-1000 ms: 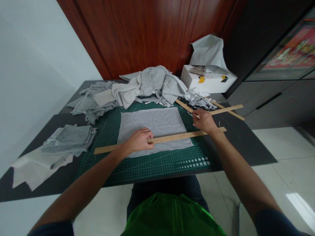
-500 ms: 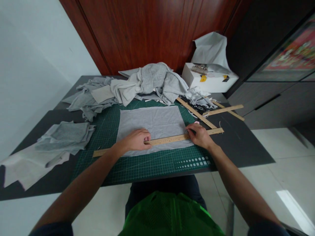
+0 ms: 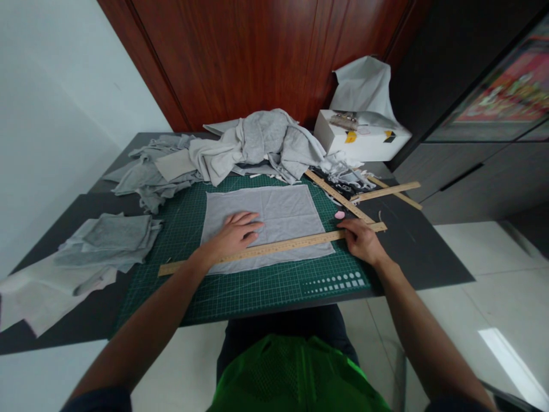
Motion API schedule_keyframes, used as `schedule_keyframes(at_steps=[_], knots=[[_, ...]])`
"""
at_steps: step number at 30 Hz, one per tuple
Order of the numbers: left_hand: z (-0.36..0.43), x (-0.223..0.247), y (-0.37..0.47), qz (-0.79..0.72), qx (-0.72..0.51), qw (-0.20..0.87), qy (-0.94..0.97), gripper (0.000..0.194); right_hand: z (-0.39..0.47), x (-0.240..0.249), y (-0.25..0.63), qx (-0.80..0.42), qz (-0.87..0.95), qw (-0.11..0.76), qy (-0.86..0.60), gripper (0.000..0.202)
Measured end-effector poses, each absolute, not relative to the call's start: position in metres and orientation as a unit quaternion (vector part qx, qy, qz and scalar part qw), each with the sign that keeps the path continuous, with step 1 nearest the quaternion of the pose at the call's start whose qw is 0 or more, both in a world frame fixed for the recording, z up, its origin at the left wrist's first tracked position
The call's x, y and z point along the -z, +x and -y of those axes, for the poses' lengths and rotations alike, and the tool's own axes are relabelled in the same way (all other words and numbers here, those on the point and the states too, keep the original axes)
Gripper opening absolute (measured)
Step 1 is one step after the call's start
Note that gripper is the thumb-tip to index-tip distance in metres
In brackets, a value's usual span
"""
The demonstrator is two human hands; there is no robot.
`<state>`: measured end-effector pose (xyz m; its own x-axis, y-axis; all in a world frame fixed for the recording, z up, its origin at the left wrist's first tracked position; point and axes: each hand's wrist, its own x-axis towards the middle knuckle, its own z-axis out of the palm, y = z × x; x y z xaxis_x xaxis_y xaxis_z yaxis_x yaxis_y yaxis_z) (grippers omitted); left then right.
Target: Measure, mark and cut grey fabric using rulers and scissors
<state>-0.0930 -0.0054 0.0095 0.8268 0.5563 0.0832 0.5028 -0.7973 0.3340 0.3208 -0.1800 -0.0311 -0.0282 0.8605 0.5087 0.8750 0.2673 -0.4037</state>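
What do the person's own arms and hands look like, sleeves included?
The left hand and right hand are ungloved, with nothing visible around either wrist. The forearms are bare too. Dark sleeves cover the upper arms, plain where they show; the right one is mostly cut off.

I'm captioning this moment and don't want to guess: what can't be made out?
All in the head view:
Grey cloth: part is hidden beneath the left hand.
Long ruler: its numbers are too small to read.
Right hand: its curled shape hides whether it grips anything.
Pale fabric: cut off by the left edge.
Colourful panel: blurred, cut off by the right edge.
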Motion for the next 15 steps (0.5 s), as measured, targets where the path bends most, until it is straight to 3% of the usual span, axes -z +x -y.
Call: schedule_keyframes(at_steps=[5,15], knots=[[0.003,-0.012,-0.092,-0.274,-0.077,0.149,0.947,0.038,0.195,0.027,0.310,-0.017,0.739,0.315,-0.595,0.030],[0.001,-0.012,-0.091,-0.277,-0.076,0.155,0.945,0.037,0.197,0.024,0.310,-0.046,0.735,0.331,-0.590,0.024]])
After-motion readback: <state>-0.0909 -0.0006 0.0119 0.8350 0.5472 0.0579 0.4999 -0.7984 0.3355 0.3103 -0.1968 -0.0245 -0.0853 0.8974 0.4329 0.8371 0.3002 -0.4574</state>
